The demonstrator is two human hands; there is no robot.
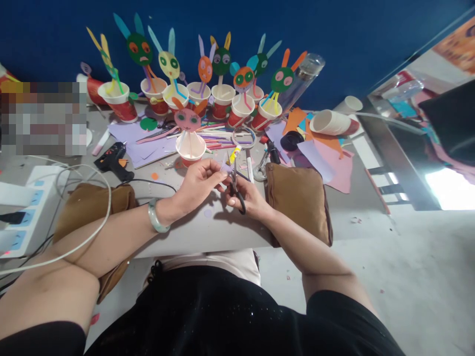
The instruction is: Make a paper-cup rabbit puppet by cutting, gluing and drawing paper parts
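Observation:
My left hand (pixel 202 182) pinches a small piece of light purple paper (pixel 226 167) between thumb and fingers. Black-handled scissors (pixel 234 183) are in my right hand (pixel 248 199), their blades pointing away from me beside the paper. Whether the blades touch the paper is hard to make out. Just beyond my left hand stands a paper cup (pixel 190 148) bearing a pink rabbit face (pixel 187 120) with orange ears. A small purple paper oval (pixel 208 213) lies on the table below my hands.
Several red-and-white cups (pixel 155 91) with paper rabbit faces line the blue wall. A glue gun (pixel 115 162) lies left, a brown cushion (pixel 299 200) right. Colored paper (pixel 336 165) and stacked cups (pixel 331 122) are at the right; a white power strip (pixel 27 210) is far left.

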